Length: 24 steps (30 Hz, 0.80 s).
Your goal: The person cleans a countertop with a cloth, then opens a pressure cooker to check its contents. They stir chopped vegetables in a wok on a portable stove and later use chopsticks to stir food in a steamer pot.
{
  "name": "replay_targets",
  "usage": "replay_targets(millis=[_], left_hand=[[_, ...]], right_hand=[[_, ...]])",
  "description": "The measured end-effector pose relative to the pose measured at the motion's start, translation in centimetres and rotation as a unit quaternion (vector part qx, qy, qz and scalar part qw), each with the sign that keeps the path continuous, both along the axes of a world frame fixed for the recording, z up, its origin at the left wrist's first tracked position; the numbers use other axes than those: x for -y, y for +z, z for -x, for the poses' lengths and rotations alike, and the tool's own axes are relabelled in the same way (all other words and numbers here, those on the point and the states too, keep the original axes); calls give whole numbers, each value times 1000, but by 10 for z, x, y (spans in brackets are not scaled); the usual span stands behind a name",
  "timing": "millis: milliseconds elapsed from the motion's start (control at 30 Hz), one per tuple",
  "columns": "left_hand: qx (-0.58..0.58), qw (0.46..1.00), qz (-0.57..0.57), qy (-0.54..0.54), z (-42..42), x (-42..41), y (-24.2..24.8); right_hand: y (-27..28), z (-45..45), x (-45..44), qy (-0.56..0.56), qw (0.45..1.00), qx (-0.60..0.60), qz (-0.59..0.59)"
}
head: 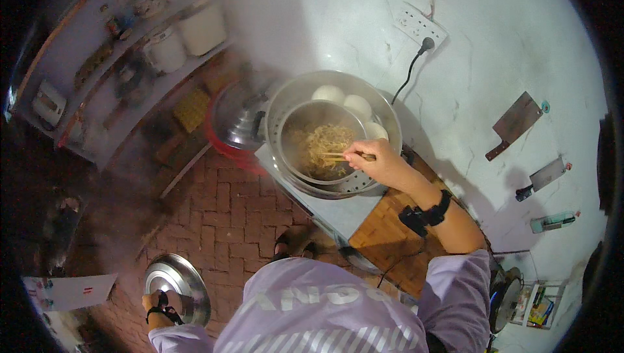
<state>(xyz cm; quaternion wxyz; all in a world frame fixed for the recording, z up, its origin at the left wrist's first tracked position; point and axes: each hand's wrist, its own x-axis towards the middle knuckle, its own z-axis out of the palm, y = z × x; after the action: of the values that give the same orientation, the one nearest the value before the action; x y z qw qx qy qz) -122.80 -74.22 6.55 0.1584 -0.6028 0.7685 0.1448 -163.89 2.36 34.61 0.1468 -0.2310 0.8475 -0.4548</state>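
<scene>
A large metal steamer pot (pixel 336 78) stands on the worktop. Several round white buns (pixel 358 107) lie along its perforated tray, beside a metal bowl (pixel 287 151) of pale shredded food (pixel 324 141). My right hand (pixel 368 158) grips a pair of chopsticks (pixel 334 156) whose tips are in that food. Down at the lower left, my left hand (pixel 148 302) holds a shiny metal lid (pixel 195 285) by its dark handle, away from the pot and above the brick floor. Its fingers are partly hidden.
Steam blurs the upper left. A red tub with a metal lid (pixel 239 119) stands left of the pot. A wooden board (pixel 390 236) lies at the right. Knives, among them a cleaver (pixel 519 116), hang on the wall near a power strip (pixel 420 26) with a plugged-in cord.
</scene>
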Motion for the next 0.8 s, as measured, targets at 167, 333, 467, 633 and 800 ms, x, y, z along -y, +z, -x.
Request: replay_targets(millis=[167, 333, 467, 633, 800], left_hand=[[-21, 992, 59, -113, 7, 1, 0], [-77, 997, -19, 25, 30, -2, 5], [-91, 992, 41, -77, 60, -2, 0], [-120, 991, -49, 18, 93, -8, -4], [-107, 991, -74, -30, 114, -18, -3]], right_hand=[[12, -10, 1, -90, 991, -85, -41], [19, -25, 0, -81, 992, -25, -94], [11, -25, 8, -65, 994, -70, -45], [-6, -21, 12, -113, 992, -33, -52], [-7, -23, 21, -52, 986, -143, -62]])
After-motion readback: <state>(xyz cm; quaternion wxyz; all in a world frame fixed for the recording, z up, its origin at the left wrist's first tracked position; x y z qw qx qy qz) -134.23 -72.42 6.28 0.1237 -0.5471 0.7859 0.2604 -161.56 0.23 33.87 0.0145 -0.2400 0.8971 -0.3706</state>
